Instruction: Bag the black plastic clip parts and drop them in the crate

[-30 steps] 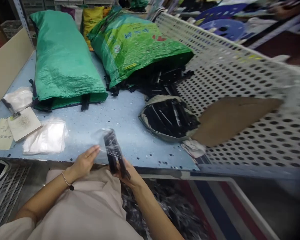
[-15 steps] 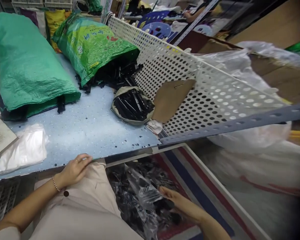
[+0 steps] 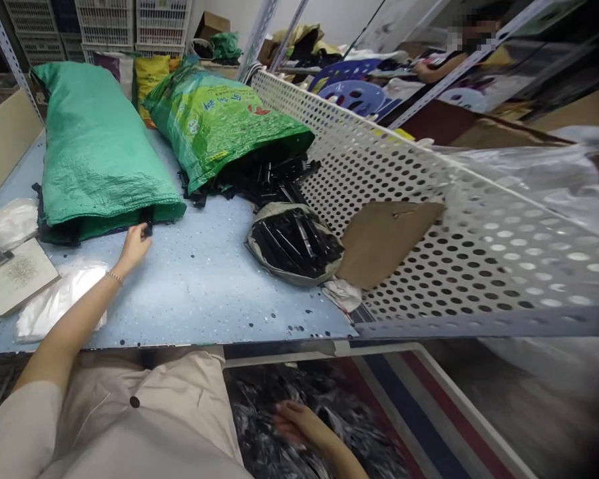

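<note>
My left hand (image 3: 134,247) reaches across the blue tabletop (image 3: 204,299) to the mouth of a plain green woven sack (image 3: 104,153). Its fingers are closed on a black plastic piece (image 3: 146,218) that pokes out of the sack. Low on the right, my right hand (image 3: 299,422) hovers over a bin of clear plastic bags with black pieces (image 3: 259,412) inside. Its fingers are loosely curled and somewhat blurred, with no bag visible in them.
A printed green sack (image 3: 224,126) spills black pieces near a cloth-rimmed container (image 3: 294,243) full of them. Flat clear bags (image 3: 62,299) and a white block (image 3: 20,276) lie left. A perforated metal panel (image 3: 404,219) borders the right side, with cardboard (image 3: 387,239) against it. Another person sits beyond.
My left hand has gone from the table's front edge forward to the green sack's mouth and gripped a black piece. My right hand has let go of the clear bag. The view has shifted.
</note>
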`<state>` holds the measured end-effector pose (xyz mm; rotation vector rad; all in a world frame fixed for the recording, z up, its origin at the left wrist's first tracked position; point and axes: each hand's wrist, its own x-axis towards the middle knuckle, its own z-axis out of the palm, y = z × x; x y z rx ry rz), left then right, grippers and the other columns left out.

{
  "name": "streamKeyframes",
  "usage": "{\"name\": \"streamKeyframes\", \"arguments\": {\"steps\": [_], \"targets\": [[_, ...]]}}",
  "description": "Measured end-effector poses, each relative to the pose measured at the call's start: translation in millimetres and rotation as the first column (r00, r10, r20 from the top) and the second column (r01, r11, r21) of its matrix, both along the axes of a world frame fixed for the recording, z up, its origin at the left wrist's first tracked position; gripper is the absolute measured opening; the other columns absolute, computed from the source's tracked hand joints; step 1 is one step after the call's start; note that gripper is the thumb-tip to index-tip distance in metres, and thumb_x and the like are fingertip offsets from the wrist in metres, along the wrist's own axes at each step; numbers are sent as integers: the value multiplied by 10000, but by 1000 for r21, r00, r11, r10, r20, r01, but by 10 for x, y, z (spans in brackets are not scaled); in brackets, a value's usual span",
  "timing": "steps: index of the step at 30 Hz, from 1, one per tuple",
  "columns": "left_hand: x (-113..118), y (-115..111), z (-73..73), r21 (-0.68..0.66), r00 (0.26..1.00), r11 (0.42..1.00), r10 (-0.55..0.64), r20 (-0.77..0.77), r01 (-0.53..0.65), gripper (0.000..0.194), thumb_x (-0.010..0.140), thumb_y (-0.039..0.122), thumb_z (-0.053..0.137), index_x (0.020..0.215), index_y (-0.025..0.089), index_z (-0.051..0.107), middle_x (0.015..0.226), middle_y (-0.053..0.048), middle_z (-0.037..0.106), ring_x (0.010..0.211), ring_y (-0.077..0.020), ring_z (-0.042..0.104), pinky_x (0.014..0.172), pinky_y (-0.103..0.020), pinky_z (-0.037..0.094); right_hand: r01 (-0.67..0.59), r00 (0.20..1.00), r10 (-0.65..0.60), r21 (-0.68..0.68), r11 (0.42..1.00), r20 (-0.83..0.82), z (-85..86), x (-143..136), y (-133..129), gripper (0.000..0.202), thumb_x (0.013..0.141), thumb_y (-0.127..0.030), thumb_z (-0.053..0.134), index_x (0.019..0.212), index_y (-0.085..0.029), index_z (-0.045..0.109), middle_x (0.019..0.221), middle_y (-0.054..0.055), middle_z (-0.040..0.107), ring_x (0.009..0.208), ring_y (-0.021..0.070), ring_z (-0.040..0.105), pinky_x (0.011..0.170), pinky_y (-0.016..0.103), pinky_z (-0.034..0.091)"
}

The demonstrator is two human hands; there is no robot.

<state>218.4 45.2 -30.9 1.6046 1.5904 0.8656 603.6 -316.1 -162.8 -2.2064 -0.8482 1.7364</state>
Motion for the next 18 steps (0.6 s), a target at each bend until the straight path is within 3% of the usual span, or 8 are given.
{"name": "streamKeyframes", "arguments": {"steps": [2, 4, 6, 8, 12, 15, 16, 18], "targets": [[124, 432, 97, -30, 994, 993, 113, 6, -113, 602, 797, 193, 665, 1354, 70, 473, 1487, -257, 381, 1417, -340, 381, 1163, -450, 322, -56, 991, 52, -28, 998, -125, 204, -180, 208, 466, 639, -670, 662, 696, -232, 515, 728, 76, 697, 635, 200, 684, 618, 316, 534], [214, 704, 162, -87, 983, 980, 183, 27, -180, 620, 725, 215, 739, 1270, 35, 505, 1448, -311, 402, 1430, -413, 336, 1147, -514, 311, -157, 951, 159, 27, 987, -266, 484, -431, 437, 464, 697, -655, 664, 798, -209, 581, 782, 83, 725, 665, 190, 686, 641, 309, 529], [242, 792, 200, -156, 976, 969, 206, 74, -193, 504, 669, 203, 763, 1107, 46, 569, 1297, -299, 534, 1332, -431, 454, 1064, -519, 398, -226, 889, 266, 150, 963, -372, 783, -709, 677, 462, 752, -619, 667, 916, -190, 622, 813, 78, 732, 701, 191, 688, 685, 323, 535], [203, 696, 219, -217, 971, 965, 185, 153, -149, 332, 678, 236, 737, 939, 95, 590, 1053, -202, 642, 1108, -363, 621, 904, -451, 510, -234, 844, 346, 299, 925, -410, 1043, -968, 933, 439, 794, -580, 665, 970, -180, 637, 832, 72, 726, 730, 191, 682, 719, 338, 539], [22, 3, 217, -303, 932, 953, 93, 351, 19, 270, 764, 405, 613, 840, 149, 575, 706, -14, 561, 643, -173, 621, 616, -305, 529, -86, 918, 310, 638, 765, -247, 1362, -1396, 1547, 422, 903, -564, 530, 1084, -190, 610, 909, 78, 706, 752, 182, 650, 713, 339, 524], [-85, -751, 200, -336, 879, 927, 14, 477, 168, 381, 749, 446, 619, 997, 157, 623, 759, -10, 584, 654, -152, 606, 616, -278, 520, -57, 989, 148, 838, 543, -28, 1478, -1723, 2036, 413, 947, -570, 409, 1086, -216, 567, 959, 74, 674, 775, 181, 617, 716, 334, 494], [-100, -982, 190, -334, 818, 907, -20, 575, 257, 421, 751, 437, 634, 1070, 163, 628, 816, -24, 610, 686, -153, 606, 620, -267, 506, -98, 992, 114, 871, 481, 49, 1503, -1843, 2181, 391, 948, -570, 399, 1013, -223, 565, 914, 59, 655, 764, 179, 596, 716, 328, 477], [-106, -1342, 159, -297, 773, 906, -50, 632, 302, 436, 807, 443, 620, 1162, 190, 626, 983, -55, 657, 796, -164, 616, 695, -268, 502, -185, 982, 122, 891, 415, 147, 1535, -2083, 2423, 376, 942, -570, 409, 834, -230, 528, 778, 22, 591, 715, 167, 544, 699, 309, 438]]}}
